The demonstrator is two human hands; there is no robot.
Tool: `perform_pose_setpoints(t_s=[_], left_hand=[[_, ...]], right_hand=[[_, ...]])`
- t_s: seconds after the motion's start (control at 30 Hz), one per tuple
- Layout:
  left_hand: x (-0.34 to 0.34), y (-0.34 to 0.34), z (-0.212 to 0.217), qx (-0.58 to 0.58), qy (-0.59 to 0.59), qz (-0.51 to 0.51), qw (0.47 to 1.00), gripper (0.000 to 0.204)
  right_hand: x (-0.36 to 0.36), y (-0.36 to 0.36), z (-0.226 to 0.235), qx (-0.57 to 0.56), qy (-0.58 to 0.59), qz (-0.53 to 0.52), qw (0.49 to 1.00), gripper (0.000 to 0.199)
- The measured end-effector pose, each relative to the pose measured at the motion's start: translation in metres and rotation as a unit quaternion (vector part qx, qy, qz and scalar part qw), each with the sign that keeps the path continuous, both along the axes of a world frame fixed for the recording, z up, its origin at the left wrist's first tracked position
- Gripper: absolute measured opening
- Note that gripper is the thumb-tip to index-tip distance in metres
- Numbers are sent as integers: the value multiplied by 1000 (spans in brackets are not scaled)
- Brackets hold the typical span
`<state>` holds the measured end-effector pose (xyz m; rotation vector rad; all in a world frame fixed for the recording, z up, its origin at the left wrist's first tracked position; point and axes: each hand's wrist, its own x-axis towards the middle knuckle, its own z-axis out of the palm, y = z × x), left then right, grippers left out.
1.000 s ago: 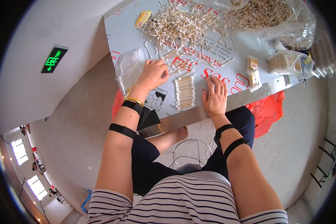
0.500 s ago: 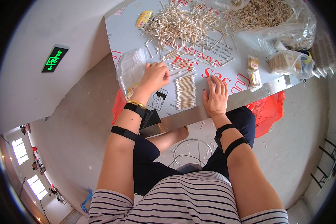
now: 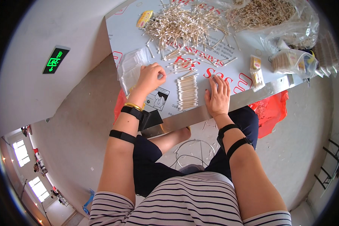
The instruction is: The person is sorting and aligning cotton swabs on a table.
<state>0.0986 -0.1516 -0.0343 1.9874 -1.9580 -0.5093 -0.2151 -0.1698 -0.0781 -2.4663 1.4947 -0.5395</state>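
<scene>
My left hand (image 3: 150, 78) is closed in a pinch just left of the loose cotton swabs (image 3: 183, 64), its fingertips at what looks like the end of one swab. Beneath those loose swabs, a neat row of cotton swabs (image 3: 187, 92) lies side by side near the table's front edge. My right hand (image 3: 218, 97) rests palm down to the right of the row, fingers stretched out and holding nothing. Clear plastic sleeves (image 3: 133, 62) lie flat beside my left hand, partly behind it. A large heap of cotton swabs (image 3: 184, 26) spreads over the back of the table.
A filled swab pack (image 3: 257, 73) lies on the right of the metal table (image 3: 245, 41). Behind it stand a clear bag of swabs (image 3: 269, 17) and a bag of packs (image 3: 292, 62). Yellow cards (image 3: 144, 19) sit back left. A red bag (image 3: 271, 113) hangs below the right edge.
My left hand has drawn back slightly to the left, away from the row and loose swabs. The right hand stays where it was.
</scene>
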Motion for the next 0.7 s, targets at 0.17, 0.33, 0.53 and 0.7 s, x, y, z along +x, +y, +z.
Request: perform_pose_setpoints(t_s=[0.17, 0.33, 0.53, 0.7], left_hand=[[6, 10, -3, 4, 30, 55, 998, 9], [8, 19, -3, -20, -27, 35, 999, 13], [-53, 9, -7, -130, 47, 35, 990, 18], [-84, 2, -20, -136, 27, 62, 988, 13]], right_hand=[[1, 0, 1, -2, 3, 2, 1000, 56], [0, -1, 0, -6, 0, 0, 1000, 57], [-1, 0, 1, -4, 2, 1, 1000, 57], [0, 0, -3, -10, 5, 2, 1000, 57]])
